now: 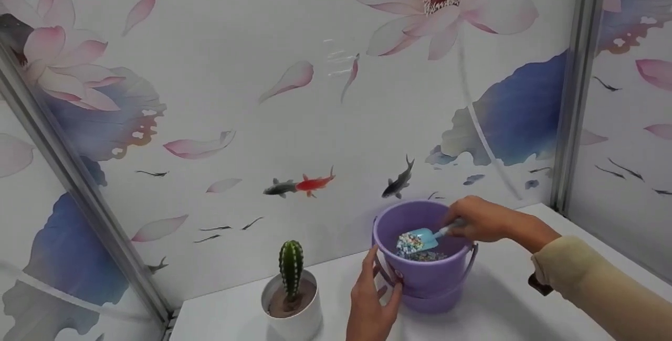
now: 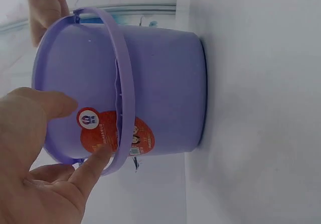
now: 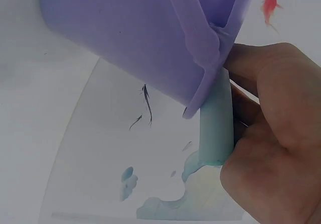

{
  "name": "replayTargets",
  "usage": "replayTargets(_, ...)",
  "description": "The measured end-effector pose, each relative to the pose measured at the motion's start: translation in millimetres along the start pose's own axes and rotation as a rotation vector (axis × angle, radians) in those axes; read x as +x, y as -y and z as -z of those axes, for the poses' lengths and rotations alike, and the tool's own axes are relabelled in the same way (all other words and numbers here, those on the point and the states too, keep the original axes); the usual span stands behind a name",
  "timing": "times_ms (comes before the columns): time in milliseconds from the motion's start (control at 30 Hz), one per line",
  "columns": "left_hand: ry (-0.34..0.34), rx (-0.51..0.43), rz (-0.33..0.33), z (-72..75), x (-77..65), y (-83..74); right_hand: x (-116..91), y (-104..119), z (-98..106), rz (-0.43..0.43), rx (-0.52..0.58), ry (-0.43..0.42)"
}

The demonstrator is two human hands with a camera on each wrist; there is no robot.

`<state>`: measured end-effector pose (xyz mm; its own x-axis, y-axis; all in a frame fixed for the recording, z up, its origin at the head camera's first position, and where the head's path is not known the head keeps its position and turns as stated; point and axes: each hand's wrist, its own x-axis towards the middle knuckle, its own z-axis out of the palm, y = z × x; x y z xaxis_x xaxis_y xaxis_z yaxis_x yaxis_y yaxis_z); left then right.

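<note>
A purple bucket (image 1: 433,284) stands upright on the white table, with small multicoloured pebble-like bits (image 1: 428,257) inside. My right hand (image 1: 482,219) grips the handle of a light-blue scoop (image 1: 426,237) over the bucket's right rim. Pale, multicoloured bits fill the scoop's blade, which tilts down toward the left inside the bucket. In the right wrist view, the scoop's handle (image 3: 216,123) extends past the rim under the fingers. My left hand (image 1: 371,299) rests on the bucket's near left side, fingers spread and fairly straight. The left wrist view shows a fingertip near the red label (image 2: 100,131) and the bail handle (image 2: 123,78).
Left of the bucket stands a cactus (image 1: 291,267) in a white pot (image 1: 296,325). Behind the table (image 1: 504,299) rises a wall panel (image 1: 231,99) printed with lotus flowers and fish. Metal posts (image 1: 575,89) frame the panel at both sides.
</note>
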<state>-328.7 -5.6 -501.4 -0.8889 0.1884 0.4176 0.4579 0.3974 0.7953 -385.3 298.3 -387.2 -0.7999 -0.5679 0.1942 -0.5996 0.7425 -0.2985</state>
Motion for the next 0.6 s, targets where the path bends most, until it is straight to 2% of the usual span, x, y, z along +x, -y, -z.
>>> replayTargets(133,-0.016,0.02,0.003,27.1,-17.2,-1.7,-4.0,-2.5,0.4,0.019,-0.007,-0.047)
replayTargets(367,-0.114,0.171,-0.085,73.5,-42.0,-5.6,-10.7,-5.2,1.0,0.019,-0.015,-0.078)
replayTargets(500,-0.194,0.261,-0.034,105.5,-49.4,-0.6,-9.5,-5.4,-1.3,0.041,-0.022,-0.09)
replayTargets(600,-0.314,0.346,0.016,126.4,-52.8,10.7,-7.7,-4.5,-3.5,0.048,-0.021,-0.09)
